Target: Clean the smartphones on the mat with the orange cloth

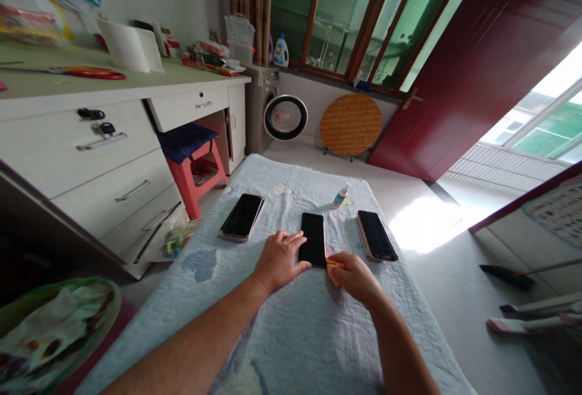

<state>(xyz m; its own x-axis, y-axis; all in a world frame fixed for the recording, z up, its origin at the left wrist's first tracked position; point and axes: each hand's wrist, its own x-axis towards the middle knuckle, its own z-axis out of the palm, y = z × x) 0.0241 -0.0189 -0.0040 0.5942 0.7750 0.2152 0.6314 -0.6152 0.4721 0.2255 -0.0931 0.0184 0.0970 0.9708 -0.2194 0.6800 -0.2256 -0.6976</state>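
Note:
A black phone (313, 238) lies on the light blue quilted cloth (291, 334) between my hands. My left hand (280, 260) rests at its left side, fingers spread, with fingertips and thumb touching the phone's edge. An orange cloth (335, 272) is pinched in my right hand (353, 275), against the phone's lower right edge. To the left, another dark phone (244, 215) lies on top of a flat item. On the right sits a third dark phone (377, 235), also over a flat, pinkish item. A small spray bottle (340, 195) stands beyond the middle phone.
Left of the covered surface are a red stool (193, 180), white drawers (130, 192) and a basket (116, 304). Farther back stand a washing machine (261, 104) with its door open and a round wooden board (351, 124). A dark red door (448, 74) is at the right.

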